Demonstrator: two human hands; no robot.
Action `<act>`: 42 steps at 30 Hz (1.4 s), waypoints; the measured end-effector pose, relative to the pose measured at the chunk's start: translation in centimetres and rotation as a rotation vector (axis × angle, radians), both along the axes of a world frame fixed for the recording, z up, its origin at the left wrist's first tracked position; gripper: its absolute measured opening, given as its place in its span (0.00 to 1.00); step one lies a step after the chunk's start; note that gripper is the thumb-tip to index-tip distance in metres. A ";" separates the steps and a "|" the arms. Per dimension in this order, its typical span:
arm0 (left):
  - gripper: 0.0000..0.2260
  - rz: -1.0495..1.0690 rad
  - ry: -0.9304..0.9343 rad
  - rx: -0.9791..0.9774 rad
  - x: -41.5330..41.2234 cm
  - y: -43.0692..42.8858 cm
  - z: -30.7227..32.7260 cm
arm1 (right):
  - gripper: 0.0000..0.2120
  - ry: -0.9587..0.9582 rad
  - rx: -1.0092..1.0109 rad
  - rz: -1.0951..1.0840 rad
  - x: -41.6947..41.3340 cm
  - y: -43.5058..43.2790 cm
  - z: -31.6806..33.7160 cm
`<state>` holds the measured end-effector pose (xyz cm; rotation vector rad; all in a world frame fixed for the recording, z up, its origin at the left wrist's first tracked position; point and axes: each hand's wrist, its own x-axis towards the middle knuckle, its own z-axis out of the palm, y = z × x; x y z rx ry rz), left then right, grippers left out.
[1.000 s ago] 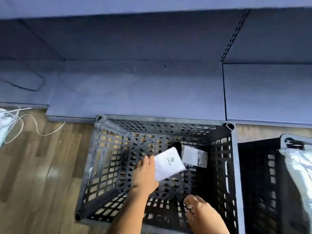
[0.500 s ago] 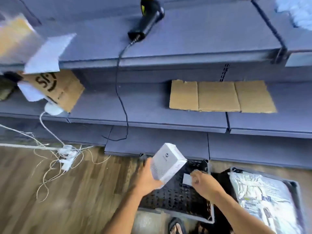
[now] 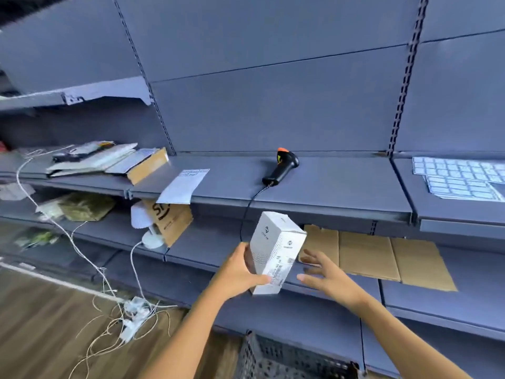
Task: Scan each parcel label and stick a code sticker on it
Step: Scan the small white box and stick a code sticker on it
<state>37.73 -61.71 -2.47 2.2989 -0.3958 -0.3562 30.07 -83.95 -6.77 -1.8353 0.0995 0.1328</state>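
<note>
My left hand (image 3: 240, 272) grips a tall white parcel box (image 3: 273, 247) near its lower end and holds it up, tilted, in front of the shelves. A barcode label (image 3: 281, 270) shows on the box's lower right face. My right hand (image 3: 326, 274) hovers just right of the box with its fingers spread, holding nothing. A black barcode scanner (image 3: 282, 166) with an orange tip lies on the upper shelf (image 3: 328, 187) above the box, its cable hanging over the edge. Sheets of code stickers (image 3: 461, 177) lie on the shelf at the far right.
Flat cardboard (image 3: 382, 258) lies on the lower shelf behind my right hand. A paper sheet (image 3: 184, 187) overhangs the upper shelf edge, with books and papers (image 3: 109, 161) further left. White cables and a power strip (image 3: 131, 313) trail on the wooden floor. A black crate (image 3: 287, 359) stands below.
My left hand has lifted the white box out of the crate up to shelf height. My right hand has risen beside it and opened. The view has tilted up from the crate to the shelves.
</note>
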 end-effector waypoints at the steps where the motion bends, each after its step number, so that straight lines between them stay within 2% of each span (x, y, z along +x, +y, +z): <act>1: 0.33 -0.010 0.019 -0.030 0.3 0.1 0.5 | 0.37 -0.032 0.041 -0.010 0.5 0.2 0.5; 7: 0.31 -0.073 0.121 -0.230 4.6 2.3 3.2 | 0.56 -0.125 0.189 0.035 5.3 2.7 4.2; 11: 0.26 -0.080 0.217 -0.383 9.0 6.0 3.7 | 0.53 -0.145 0.232 0.088 9.3 7.2 4.6; 14: 0.31 -0.051 0.287 -0.534 13.6 10.5 4.0 | 0.53 -0.137 0.267 0.079 12.8 12.2 5.0; 16: 0.28 -0.044 0.327 -0.604 17.1 14.0 4.6 | 0.55 -0.152 0.305 0.068 15.5 15.8 5.4; 18: 0.27 -0.075 0.360 -0.624 20.5 16.9 5.4 | 0.56 -0.176 0.322 0.048 18.5 19.1 6.2; 21: 0.34 -0.157 0.369 -0.608 24.5 19.8 6.5 | 0.59 -0.211 0.332 0.007 22.3 22.8 7.5; 31: 0.31 -0.268 0.416 -0.594 29.0 23.5 7.1 | 0.42 -0.202 0.284 -0.049 27.1 28.2 8.2; 36: 0.30 -0.169 0.444 -0.654 29.6 23.8 6.3 | 0.37 -0.223 0.375 -0.131 27.5 27.8 7.9; 38: 0.29 -0.117 0.387 -0.647 29.6 23.8 6.0 | 0.37 -0.238 0.484 -0.175 27.7 26.7 8.0; 42: 0.34 -0.131 0.167 -0.519 29.3 22.6 5.3 | 0.36 -0.277 0.683 -0.330 29.2 24.3 8.9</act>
